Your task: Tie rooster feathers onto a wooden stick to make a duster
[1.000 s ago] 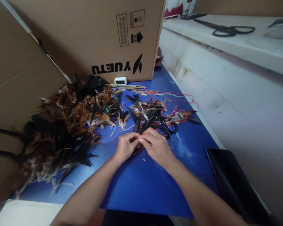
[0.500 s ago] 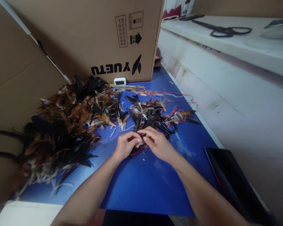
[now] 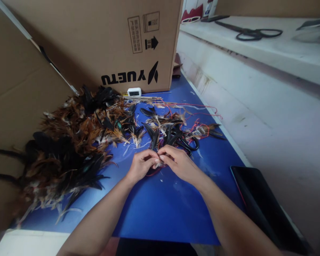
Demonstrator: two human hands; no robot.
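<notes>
Carton (image 3: 96,42) reads inverted "YUETU"; left hand (image 3: 142,165), right hand (image 3: 179,163) pinch feather (image 3: 158,165), apparently.

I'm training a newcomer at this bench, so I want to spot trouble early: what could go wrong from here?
The pale tuft pinched between the fingertips of the left hand and right hand is small, so it could slip. Red thread lies in loose loops near the black handles and might snag. The phone lies at the table's right edge, near the right forearm, and might get nudged.
</notes>
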